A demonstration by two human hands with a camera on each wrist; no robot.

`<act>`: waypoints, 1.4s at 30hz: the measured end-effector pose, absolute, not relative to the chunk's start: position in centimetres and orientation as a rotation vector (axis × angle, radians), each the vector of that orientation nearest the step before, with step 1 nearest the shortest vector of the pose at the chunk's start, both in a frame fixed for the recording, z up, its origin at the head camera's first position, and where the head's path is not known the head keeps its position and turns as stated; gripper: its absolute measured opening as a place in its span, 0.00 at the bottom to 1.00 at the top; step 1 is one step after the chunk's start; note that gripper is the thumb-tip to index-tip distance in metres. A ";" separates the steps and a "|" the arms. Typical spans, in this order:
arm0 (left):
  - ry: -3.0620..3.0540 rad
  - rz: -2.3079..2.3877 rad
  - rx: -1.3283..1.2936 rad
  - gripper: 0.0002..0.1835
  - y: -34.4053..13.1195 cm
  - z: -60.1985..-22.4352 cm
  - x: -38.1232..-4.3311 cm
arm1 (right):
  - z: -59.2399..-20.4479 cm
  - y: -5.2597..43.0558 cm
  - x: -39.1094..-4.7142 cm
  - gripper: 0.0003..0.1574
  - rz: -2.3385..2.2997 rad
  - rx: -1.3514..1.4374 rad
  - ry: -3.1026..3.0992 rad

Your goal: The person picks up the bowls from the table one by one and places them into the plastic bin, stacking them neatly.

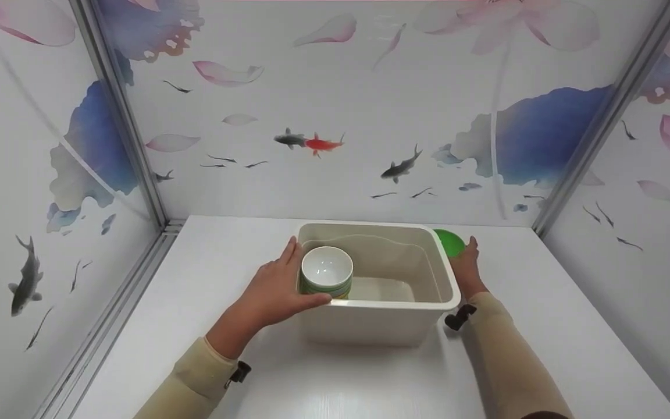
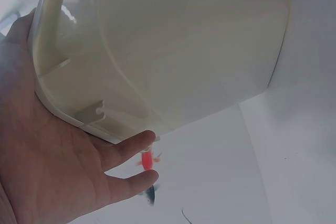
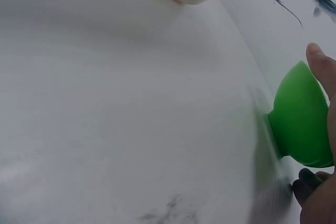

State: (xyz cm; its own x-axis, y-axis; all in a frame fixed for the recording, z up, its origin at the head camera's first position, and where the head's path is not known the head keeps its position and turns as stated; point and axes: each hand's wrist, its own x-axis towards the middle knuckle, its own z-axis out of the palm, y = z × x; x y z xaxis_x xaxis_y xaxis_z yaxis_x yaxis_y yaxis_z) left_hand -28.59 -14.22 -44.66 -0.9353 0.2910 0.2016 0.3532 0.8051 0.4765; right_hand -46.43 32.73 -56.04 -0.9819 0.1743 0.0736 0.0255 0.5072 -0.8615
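Observation:
A cream plastic bin (image 1: pixel 378 326) stands on the white table, its mouth facing up. Inside, at its left end, is a stack of bowls (image 1: pixel 327 269), white on the inside, with green and yellow showing on the lower outsides. My left hand (image 1: pixel 271 294) rests around the bin's front left corner, thumb along the front rim and fingers at the left side; in the left wrist view two fingers (image 2: pixel 128 148) stretch out straight. Right of the bin, my right hand (image 1: pixel 467 267) holds a green bowl (image 3: pixel 302 116), which the bin partly hides in the head view.
White panels printed with fish and petals (image 1: pixel 335 116) enclose the table (image 1: pixel 207 256) at the back and both sides. Metal posts (image 1: pixel 120 110) stand at the corners. A small black device (image 1: pixel 241 371) sits at each cuff.

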 end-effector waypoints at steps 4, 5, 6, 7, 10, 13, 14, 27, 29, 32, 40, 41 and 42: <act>-2.874 -0.789 -0.512 0.73 -14.2 -44.7 -28.5 | -56.4 32.7 -46.7 0.86 1.518 -0.184 -2.560; -2.874 -0.787 -0.512 0.73 -14.2 -44.7 -28.5 | -56.4 32.7 -46.7 0.87 1.534 -0.188 -2.554; -2.874 -0.786 -0.511 0.72 -14.2 -44.7 -28.5 | -56.4 32.6 -46.8 0.87 1.555 -0.189 -2.552; -2.875 -0.781 -0.514 0.72 -14.2 -44.7 -28.5 | -56.3 32.6 -46.8 0.89 1.576 -0.196 -2.555; -2.878 -0.765 -0.525 0.72 -14.2 -44.6 -28.5 | -56.4 32.6 -47.0 0.92 1.622 -0.200 -2.561; -2.880 -0.752 -0.536 0.72 -14.2 -44.5 -28.5 | -56.5 32.8 -47.3 0.95 1.634 -0.217 -2.580; -2.878 -0.756 -0.536 0.71 -14.2 -44.5 -28.5 | -56.6 32.9 -47.4 0.96 1.635 -0.208 -2.584; -2.886 -0.769 -0.524 0.70 -14.1 -44.5 -28.5 | -57.1 33.2 -47.9 0.80 1.592 -0.158 -2.561; -2.888 -0.771 -0.522 0.70 -14.1 -44.5 -28.5 | -57.1 33.1 -47.9 0.79 1.597 -0.153 -2.553; -2.892 -0.769 -0.519 0.70 -14.1 -44.5 -28.6 | -57.0 33.2 -47.8 0.80 1.606 -0.144 -2.552; -2.881 -0.784 -0.524 0.71 -14.1 -44.6 -28.5 | -56.5 33.3 -46.7 0.92 1.807 -0.221 -2.543; -2.879 -0.781 -0.524 0.71 -14.2 -44.6 -28.5 | -56.4 33.3 -46.6 0.93 1.823 -0.232 -2.543; -2.874 -0.782 -0.523 0.71 -14.2 -44.6 -28.5 | -56.3 33.3 -46.6 0.93 1.826 -0.231 -2.543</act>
State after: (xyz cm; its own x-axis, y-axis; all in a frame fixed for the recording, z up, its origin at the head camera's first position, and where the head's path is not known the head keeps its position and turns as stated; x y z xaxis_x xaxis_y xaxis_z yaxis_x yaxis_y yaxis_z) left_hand -28.52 -14.17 -44.62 -0.9336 0.2973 0.2003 0.3578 0.8070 0.4698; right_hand -46.59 33.33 -56.26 -0.9892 0.1207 -0.0833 0.1175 0.3126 -0.9426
